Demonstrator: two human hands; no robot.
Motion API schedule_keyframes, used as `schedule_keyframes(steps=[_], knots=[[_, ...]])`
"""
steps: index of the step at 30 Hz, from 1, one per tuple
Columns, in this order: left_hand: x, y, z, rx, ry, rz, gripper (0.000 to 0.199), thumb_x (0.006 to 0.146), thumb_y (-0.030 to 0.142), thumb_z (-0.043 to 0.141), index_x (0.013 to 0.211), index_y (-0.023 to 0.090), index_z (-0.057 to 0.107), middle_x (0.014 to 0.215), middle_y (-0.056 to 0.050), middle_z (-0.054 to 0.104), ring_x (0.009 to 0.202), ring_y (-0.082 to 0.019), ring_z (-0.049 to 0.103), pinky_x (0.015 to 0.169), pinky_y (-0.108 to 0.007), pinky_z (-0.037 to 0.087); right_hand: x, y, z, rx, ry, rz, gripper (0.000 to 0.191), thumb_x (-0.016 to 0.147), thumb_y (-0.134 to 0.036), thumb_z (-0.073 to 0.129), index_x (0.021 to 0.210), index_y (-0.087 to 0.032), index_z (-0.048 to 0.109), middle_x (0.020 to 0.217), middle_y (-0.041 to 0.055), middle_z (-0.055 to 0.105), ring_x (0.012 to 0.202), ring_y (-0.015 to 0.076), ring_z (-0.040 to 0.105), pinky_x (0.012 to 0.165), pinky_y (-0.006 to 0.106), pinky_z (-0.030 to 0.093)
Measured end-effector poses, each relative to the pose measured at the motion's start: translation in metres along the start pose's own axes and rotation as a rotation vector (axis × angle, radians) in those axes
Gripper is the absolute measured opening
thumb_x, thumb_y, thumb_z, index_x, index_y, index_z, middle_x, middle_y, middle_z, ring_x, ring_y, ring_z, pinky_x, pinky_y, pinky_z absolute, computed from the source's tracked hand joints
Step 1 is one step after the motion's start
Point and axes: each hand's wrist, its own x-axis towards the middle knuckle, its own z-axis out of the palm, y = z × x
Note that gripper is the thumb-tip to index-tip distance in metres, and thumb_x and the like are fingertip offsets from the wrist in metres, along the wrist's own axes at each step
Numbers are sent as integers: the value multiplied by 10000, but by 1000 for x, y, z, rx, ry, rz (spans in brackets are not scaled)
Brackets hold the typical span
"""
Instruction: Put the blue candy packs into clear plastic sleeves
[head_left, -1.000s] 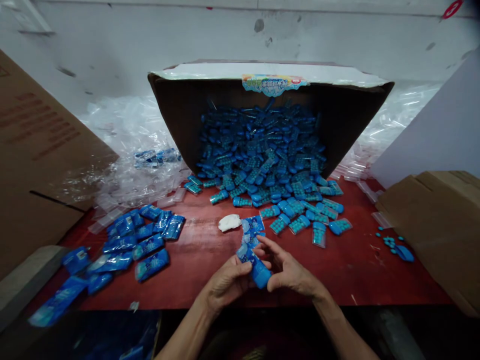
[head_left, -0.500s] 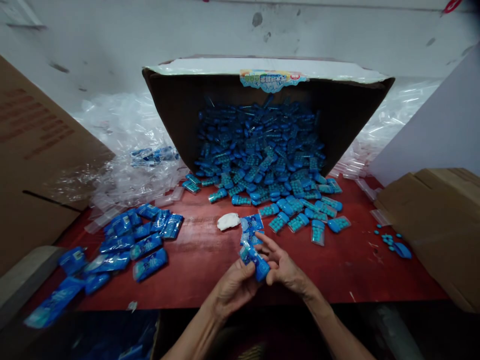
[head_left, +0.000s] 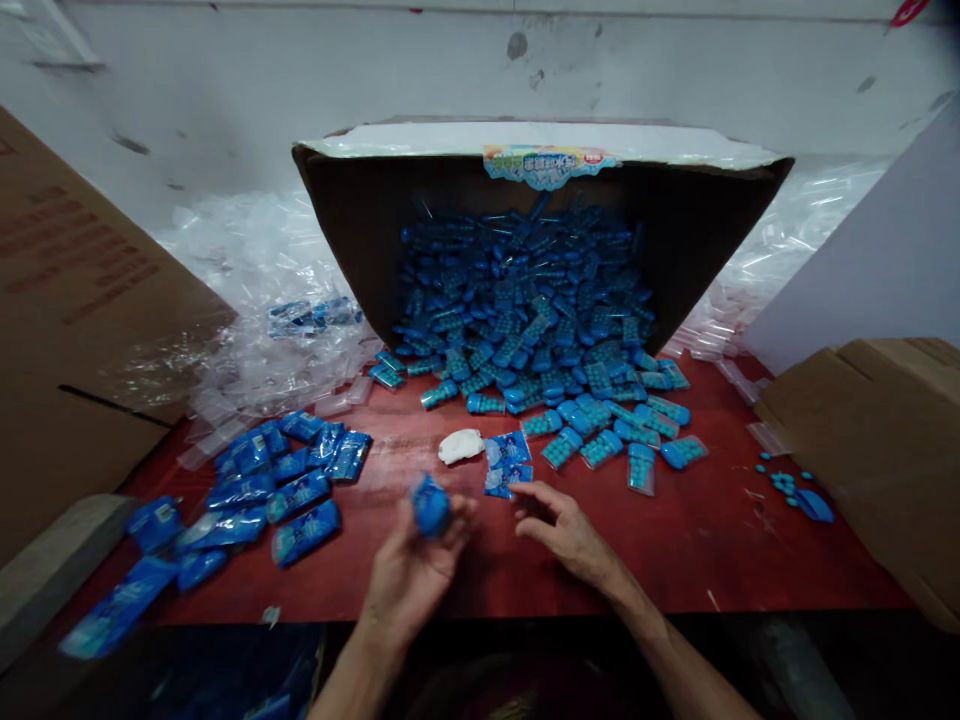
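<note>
Packets (head_left: 240,490) in blue wrap lie heaped at left, apparently finished; I judge far more is left, with unwrapped containers (head_left: 600,447) filling the tipped carton (head_left: 712,220). My left hand (head_left: 420,565) grips a blurred blue pack (head_left: 430,506) above the table (head_left: 675,560); my right hand (head_left: 562,530), fingers parted, looks unladen near flat wrappers (head_left: 508,450).

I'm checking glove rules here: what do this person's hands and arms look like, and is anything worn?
The left hand and right hand are bare, without gloves; no watch or bracelet shows. The forearms are uncovered too, no sleeves in view.
</note>
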Motion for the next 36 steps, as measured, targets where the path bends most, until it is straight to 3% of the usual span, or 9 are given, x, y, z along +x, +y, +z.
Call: schedule_keyframes(steps=[3,6,11,16,19,22,26,29,36], knots=[[1,37,-22,-163,166,272,437,780,469,396,957,119,588,872,-116,676,895,-232,600,782,-388,481,17,2,-7,-390,163,-114,245,787,-244,506,1021,-211,566,957,42,580,853,156,535,791,301,412],[-1,45,-30,-164,219,260,386,813,387,373,970,97,574,817,-115,678,827,-220,621,722,-380,502,31,9,-5,-751,230,-165,187,778,-208,517,949,-214,593,894,54,584,840,184,522,733,307,402],[6,-7,-7,115,170,-25,147,752,211,516,834,121,598,612,-52,653,617,-171,628,642,-311,488,39,25,8,-1076,326,-180,166,820,-190,452,717,-198,582,743,53,562,745,186,492,644,288,354],[26,-48,13,413,221,66,330,614,267,671,892,129,559,623,-9,611,418,-63,500,453,-192,386,36,19,7,-1109,341,-200,181,832,-181,423,713,-181,560,716,50,554,721,182,481,643,289,339],[35,-51,16,502,190,126,375,582,294,691,902,135,579,655,-4,599,458,-55,494,444,-170,345,24,2,6,-1017,323,-256,199,843,-199,406,735,-191,572,729,41,557,732,172,483,666,290,341],[37,-49,18,553,138,110,279,584,311,683,772,113,623,621,-10,599,479,-63,490,467,-172,348,13,-8,9,-742,297,-286,171,831,-207,423,799,-202,591,801,44,579,780,169,493,709,302,358],[34,-51,21,501,68,101,265,590,310,676,768,116,651,658,-34,638,575,-116,541,560,-215,400,14,1,16,-43,294,-10,291,735,-311,552,996,-183,540,829,25,590,715,146,529,639,267,424],[36,-57,19,506,75,146,232,593,306,674,719,113,649,600,-19,623,529,-108,517,530,-213,386,19,9,20,333,222,183,246,701,-379,574,770,-143,560,617,-22,545,545,102,485,531,222,403],[44,-64,18,513,104,171,221,610,317,656,664,105,624,558,-8,596,481,-88,484,498,-210,374,18,9,23,287,302,172,268,714,-394,550,619,-154,477,520,-67,419,479,65,362,469,189,325]])
